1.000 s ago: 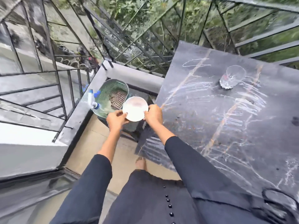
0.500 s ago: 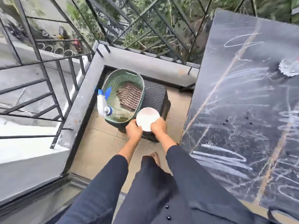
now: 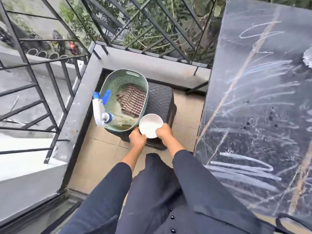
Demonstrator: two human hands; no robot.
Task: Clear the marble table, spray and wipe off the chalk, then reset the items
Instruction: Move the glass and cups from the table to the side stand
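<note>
low over the black stool, just off frame centre: white bowl, mouth up, clasped from both sides. left hand curled on its rim at 8 o'clock, right hand curled on its rim at 4 o'clock, fingers of both mostly hidden beneath. cannot tell whether set down on the stool or held just above it. at 11 o'clock of the bowl, just beside its rim: green basket, standing on the same stool, with a striped cloth lying inside toward its 3 o'clock wall. hooked over the basket's 8 o'clock rim: spray bottle, white and blue head outside, clear body inside. at 3 o'clock of the frame: marble table, dark, streaked all over with chalk scribbles, well apart from the bowl. on the table at 2 o'clock, cut by the frame edge: pale crumpled-looking thing, too cropped to name. at 6 o'clock: dark sleeves reaching up to both hands.
</note>
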